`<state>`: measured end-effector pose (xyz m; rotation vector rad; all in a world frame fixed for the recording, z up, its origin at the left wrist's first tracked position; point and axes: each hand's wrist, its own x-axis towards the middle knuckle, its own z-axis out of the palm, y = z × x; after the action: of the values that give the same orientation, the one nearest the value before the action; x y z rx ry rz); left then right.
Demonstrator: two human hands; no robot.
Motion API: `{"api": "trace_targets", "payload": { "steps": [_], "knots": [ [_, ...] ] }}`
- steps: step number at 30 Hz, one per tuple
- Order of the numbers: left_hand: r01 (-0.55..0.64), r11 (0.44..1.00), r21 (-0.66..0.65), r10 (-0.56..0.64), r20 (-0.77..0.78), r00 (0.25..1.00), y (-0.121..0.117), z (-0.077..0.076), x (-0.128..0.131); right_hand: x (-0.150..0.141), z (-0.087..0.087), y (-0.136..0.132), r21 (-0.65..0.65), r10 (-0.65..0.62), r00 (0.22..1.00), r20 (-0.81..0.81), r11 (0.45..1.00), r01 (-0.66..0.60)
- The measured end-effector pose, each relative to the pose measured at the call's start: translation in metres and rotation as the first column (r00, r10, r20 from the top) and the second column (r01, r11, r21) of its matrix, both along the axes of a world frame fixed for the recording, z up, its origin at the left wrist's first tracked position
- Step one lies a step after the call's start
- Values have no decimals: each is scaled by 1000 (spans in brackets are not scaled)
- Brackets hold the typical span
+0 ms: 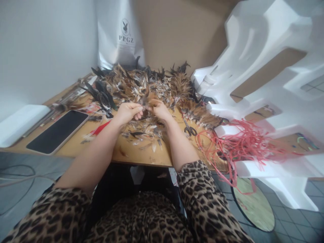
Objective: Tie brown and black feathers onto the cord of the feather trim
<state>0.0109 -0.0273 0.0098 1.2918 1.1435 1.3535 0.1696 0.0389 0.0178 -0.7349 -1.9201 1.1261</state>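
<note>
Both hands meet over the middle of the wooden table (162,157), just in front of a heap of brown feathers (136,82). My left hand (129,113) pinches a small brown feather (145,99) by its lower end. Close beside it, my right hand (159,109) has its fingers curled at the same feather; its fingertips are partly hidden and slightly blurred. Loose feathers and pale scraps (146,130) lie on the wood below the hands. Dark long feathers (100,96) rest to the left of the heap.
A phone (58,131) and a white box (22,125) lie at the left. Dark-handled scissors (189,130) sit right of my right arm. Pink ribbon strands (243,143) spill over white foam pieces (265,168) at the right. A white printed bag (118,33) stands behind the feathers.
</note>
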Motion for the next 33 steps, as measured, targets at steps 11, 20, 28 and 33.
{"api": "trace_targets", "payload": {
  "steps": [11, 20, 28, 33],
  "knots": [
    [-212, 974, -82, 217, 60, 974, 16, -17, -8, -24, -1, -32, 487, -302, 898, 319, 866, 118],
    [-165, 983, -83, 152, -145, 978, 8, -12, -6, -18, 4, -36, 655, -351, 865, 358, 755, 35],
    [-53, 995, -83, 31, -252, 967, 2, -9, -1, -9, -3, -15, 527, -166, 949, 268, 850, 0],
    [26, 993, -114, -46, -175, 983, 1, -7, 0, -6, -6, -9, 380, -83, 976, 203, 925, -1]
  ]
}}
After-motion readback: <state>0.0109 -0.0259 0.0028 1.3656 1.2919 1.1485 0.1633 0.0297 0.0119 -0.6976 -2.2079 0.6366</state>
